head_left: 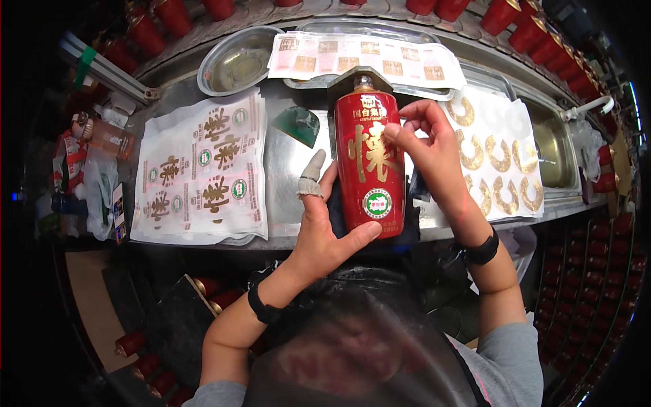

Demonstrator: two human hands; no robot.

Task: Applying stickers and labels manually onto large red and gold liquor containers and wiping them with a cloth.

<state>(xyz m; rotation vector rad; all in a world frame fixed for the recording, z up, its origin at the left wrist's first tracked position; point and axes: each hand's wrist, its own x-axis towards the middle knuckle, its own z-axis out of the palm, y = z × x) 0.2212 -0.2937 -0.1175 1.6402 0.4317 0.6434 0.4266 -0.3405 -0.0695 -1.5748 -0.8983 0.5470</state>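
A glossy red bottle (349,149), with gold lettering and a round green-and-white emblem near its base, lies face up in front of me, neck pointing away. My left hand (324,227) holds its lower left side. The thumb rests near the base, and a pale finger cot (311,178) covers one raised finger; the other fingers are partly hidden. At the upper right side of the bottle is my right hand (427,139), thumb and forefinger drawn together by the lettering. Whatever they may pinch is hidden. Behind the neck sits a dark angular support (383,80).
Left lie decal sheets (193,176) and a green scraper-like piece (297,126). Beyond are a metal bowl (239,62) and a printed sheet (366,57) over a tray. To the right are gold horseshoe-shaped decals (500,154) and a water basin (553,149). Red bottles (500,15) line the far edge.
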